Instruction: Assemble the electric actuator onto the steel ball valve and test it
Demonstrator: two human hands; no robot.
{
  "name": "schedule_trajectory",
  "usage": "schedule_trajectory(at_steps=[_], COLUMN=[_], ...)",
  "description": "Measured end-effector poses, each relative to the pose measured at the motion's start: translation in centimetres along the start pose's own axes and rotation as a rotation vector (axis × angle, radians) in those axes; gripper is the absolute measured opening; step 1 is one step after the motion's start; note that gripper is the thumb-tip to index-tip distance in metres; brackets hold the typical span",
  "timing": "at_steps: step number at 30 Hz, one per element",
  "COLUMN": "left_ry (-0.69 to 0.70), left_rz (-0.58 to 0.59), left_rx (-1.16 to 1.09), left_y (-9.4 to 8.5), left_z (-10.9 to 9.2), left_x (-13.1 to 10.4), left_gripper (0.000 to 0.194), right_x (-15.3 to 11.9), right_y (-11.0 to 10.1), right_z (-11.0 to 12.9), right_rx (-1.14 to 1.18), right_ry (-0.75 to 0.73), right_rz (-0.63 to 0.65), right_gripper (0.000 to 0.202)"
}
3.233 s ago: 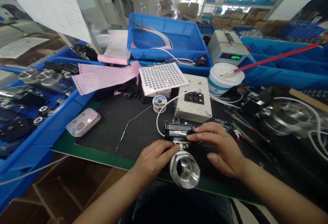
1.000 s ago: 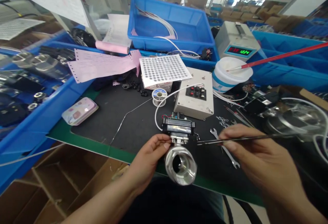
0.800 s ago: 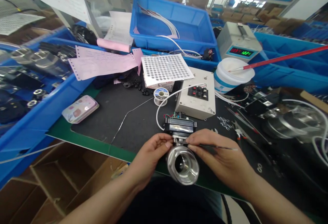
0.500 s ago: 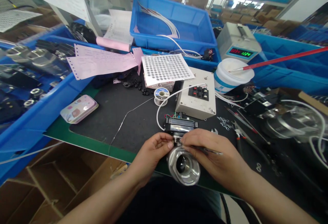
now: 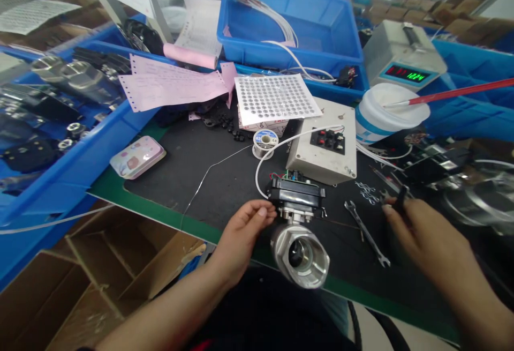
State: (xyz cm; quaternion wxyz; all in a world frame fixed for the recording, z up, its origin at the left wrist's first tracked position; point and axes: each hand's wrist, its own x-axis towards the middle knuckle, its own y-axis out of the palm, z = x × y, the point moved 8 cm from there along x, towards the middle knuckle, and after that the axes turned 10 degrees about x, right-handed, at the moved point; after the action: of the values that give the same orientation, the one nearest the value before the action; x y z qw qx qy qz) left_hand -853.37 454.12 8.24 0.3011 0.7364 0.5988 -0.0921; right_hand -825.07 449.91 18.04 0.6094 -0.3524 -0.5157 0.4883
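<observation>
A steel ball valve with a black actuator on top stands at the bench's front edge, its threaded opening towards me. My left hand is beside the valve's neck, thumb and fingers curled together at its left side; whatever lies between the fingertips is hidden. Over on the right, my right hand is closed around the dark handles of pliers, which it mostly covers. An open-ended wrench lies between that hand and the valve. A white cable runs from the actuator to the switch box.
Behind the valve are a solder spool and a sheet of round stickers. A white tub with a red brush stands right of the box. Blue bins line the back; another valve lies at right. A patterned tin sits left.
My right hand has left the valve's neck and moved right to the tools, uncovering the wrench. My left hand stays beside the neck. The whole view has shifted slightly.
</observation>
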Motion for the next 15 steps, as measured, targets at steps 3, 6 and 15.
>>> schedule_trajectory(at_steps=[3, 6, 15], left_ry=[0.173, 0.236, 0.125], left_rz=[-0.074, -0.107, 0.681], left_rx=[0.119, 0.108, 0.719], left_y=[-1.6, -2.5, -1.2], left_z=[-1.7, -2.5, 14.1], left_x=[0.7, -0.3, -7.5], left_gripper=[0.018, 0.016, 0.038], right_x=[-1.2, -2.0, -7.7], right_y=[2.6, 3.7, -0.7], right_z=[-1.2, -1.0, 1.6], right_rx=[-0.108, -0.132, 0.025], right_ry=[-0.033, -0.031, 0.142], right_rz=[0.058, 0.08, -0.134], right_gripper=[0.032, 0.032, 0.022])
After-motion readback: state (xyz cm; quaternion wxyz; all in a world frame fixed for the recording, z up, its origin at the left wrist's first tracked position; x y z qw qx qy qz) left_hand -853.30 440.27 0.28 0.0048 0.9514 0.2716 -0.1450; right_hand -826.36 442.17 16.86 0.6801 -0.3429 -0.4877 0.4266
